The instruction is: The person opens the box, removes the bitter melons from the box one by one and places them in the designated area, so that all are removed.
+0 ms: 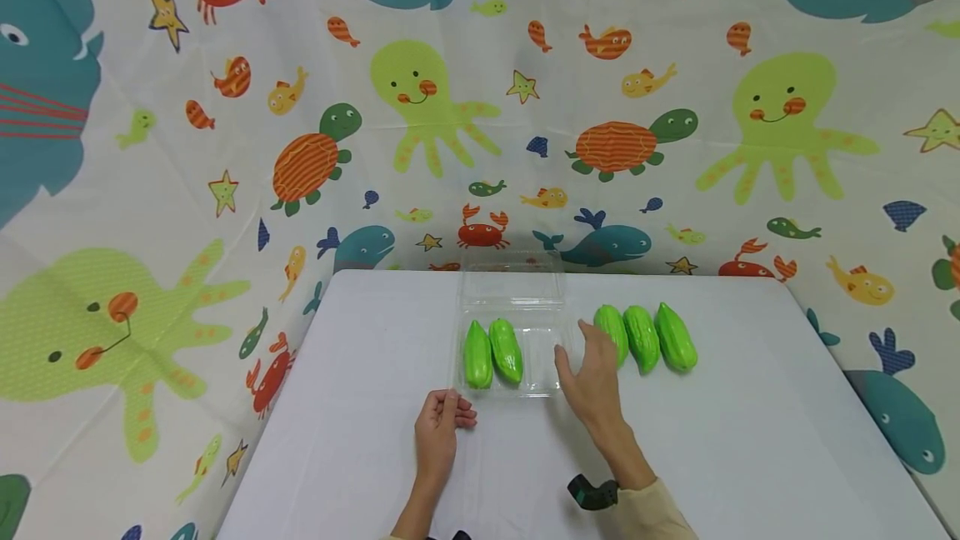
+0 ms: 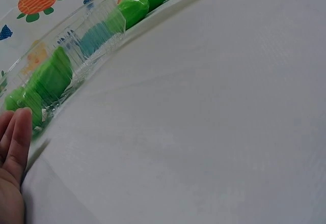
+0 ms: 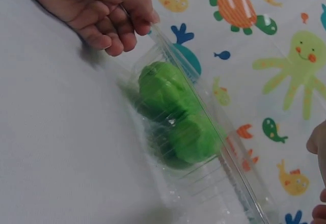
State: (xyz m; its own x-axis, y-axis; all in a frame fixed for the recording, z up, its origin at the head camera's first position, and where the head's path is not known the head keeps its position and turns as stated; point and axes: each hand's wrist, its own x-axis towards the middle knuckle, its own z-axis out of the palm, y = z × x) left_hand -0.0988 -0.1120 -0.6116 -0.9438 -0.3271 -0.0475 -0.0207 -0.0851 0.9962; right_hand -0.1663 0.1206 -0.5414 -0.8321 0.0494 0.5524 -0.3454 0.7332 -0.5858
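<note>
Gourds [image 1: 643, 338] in bright green: three on the worktop [image 1: 750, 440], two inside the clear container [image 1: 537, 348]. Likely light, firm, slippery; best taken round the middle. Beside the row, a spread right hand [image 1: 595, 380]; opposite, a left hand [image 1: 437, 423] pinching the container's probably flimsy rim.

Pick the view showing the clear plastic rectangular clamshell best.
Head: clamshell seen from above, lid open. Left wrist: just a side wall, cropped at left. Right wrist: just a side wall, cropped at bottom.
</note>
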